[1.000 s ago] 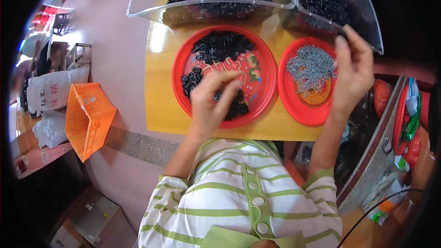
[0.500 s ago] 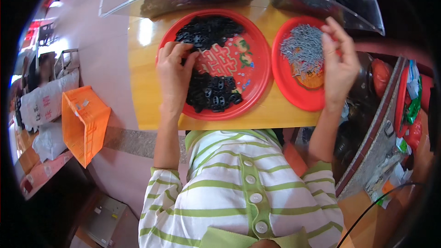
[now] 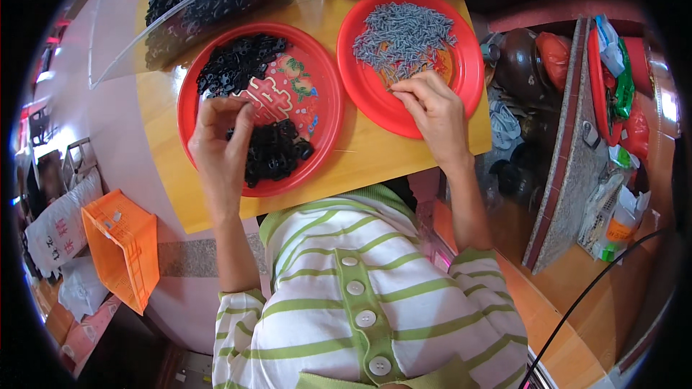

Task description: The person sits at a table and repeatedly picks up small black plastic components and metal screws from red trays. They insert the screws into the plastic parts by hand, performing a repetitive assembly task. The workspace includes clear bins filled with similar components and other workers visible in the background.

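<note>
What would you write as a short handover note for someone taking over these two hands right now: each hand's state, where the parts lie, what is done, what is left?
Left hand: fingers bent over the black parts on the left red plate; whether it grips one is hidden.
Right hand: fingertips pinching at the near edge of the grey screws on the right red plate.
Both plates sit on the yellow table; a clear bin of more black parts lies behind.
Done: no finished pieces can be made out.
Left: large piles on both plates.
</note>
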